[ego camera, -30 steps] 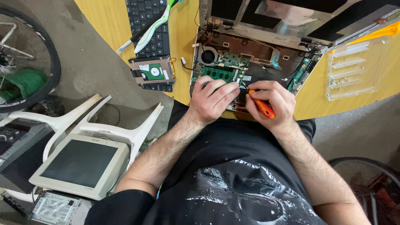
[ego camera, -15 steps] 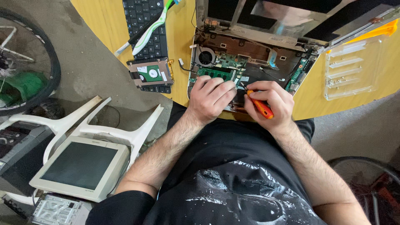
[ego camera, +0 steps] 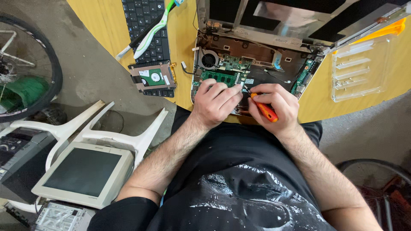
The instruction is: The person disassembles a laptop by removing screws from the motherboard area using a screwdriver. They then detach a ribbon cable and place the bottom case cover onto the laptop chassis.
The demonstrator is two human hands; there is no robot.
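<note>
My left hand [ego camera: 216, 102] lies knuckles up, fingers curled and pressed down. My right hand [ego camera: 274, 105] sits just beside it, fingers pinched closed in a grip. Both bare forearms reach forward from my body.

The opened laptop [ego camera: 257, 64] shows bare green circuit board and dull metal framing, the screwdriver [ego camera: 265, 110] in the right hand [ego camera: 274, 107] has a smooth orange plastic handle, the table [ego camera: 102, 21] is matt yellowish wood, and the clear tray [ego camera: 357, 70] is glossy plastic.
</note>
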